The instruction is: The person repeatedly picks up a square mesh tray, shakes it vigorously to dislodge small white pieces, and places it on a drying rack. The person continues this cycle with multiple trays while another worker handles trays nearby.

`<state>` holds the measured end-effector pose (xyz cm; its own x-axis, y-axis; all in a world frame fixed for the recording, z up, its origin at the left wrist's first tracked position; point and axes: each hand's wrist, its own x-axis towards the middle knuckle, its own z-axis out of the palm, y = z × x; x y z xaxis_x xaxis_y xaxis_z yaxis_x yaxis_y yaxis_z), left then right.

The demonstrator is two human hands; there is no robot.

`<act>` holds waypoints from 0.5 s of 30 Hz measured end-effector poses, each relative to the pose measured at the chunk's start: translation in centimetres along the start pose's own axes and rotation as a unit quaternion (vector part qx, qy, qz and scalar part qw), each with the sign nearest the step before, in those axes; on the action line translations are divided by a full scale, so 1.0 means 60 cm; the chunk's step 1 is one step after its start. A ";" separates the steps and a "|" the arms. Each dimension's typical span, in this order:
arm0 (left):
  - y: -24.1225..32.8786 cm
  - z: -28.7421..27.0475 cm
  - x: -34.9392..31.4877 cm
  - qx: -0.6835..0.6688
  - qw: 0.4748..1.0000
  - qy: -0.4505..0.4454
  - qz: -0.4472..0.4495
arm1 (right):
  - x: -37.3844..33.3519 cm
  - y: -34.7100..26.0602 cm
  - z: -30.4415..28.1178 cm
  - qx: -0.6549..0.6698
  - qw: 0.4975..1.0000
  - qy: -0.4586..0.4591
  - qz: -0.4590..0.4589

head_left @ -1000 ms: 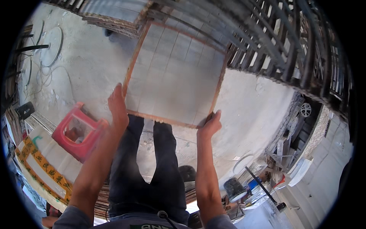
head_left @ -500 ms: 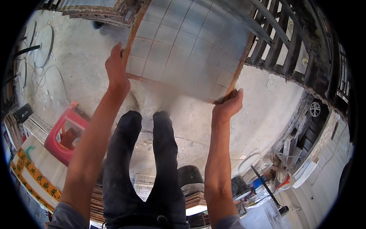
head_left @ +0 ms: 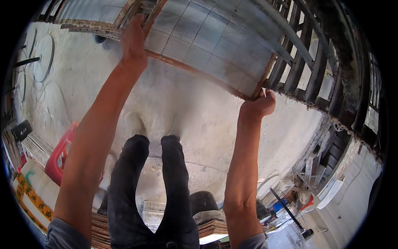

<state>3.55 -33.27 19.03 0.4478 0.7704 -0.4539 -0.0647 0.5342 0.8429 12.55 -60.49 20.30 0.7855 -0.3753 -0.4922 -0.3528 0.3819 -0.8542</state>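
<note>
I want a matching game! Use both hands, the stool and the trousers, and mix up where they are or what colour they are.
Column one:
1. left hand
2. right hand
3. stool
4. trousers

Column two:
A. dark
B. at the near right corner of the panel
C. pinkish red
D. at the panel's left edge

Right pairs: 1-D, 2-B, 3-C, 4-A

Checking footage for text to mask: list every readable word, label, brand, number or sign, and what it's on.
Yellow tape, lower left: dark printed characters, partly legible; wording not reproduced here.
Black object, far left: any marking is too small to read.
Framed panel held by left hand and right hand: no text visible.
</note>
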 end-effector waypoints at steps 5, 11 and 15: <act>0.004 0.015 0.012 -0.016 1.000 -0.007 -0.024 | 0.012 -0.003 -0.004 -0.013 1.000 -0.018 0.017; -0.001 0.001 0.024 -0.038 0.998 -0.033 -0.042 | -0.004 -0.017 -0.013 -0.006 0.996 -0.065 0.055; -0.005 0.002 0.018 -0.047 0.997 -0.054 -0.017 | -0.002 -0.007 -0.020 0.053 0.989 -0.113 0.077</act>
<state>4.15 -32.65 18.32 0.5442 0.7120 -0.4438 -0.1297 0.5940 0.7940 12.01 -61.66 20.53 0.8243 -0.1118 -0.5550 -0.4313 0.5112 -0.7434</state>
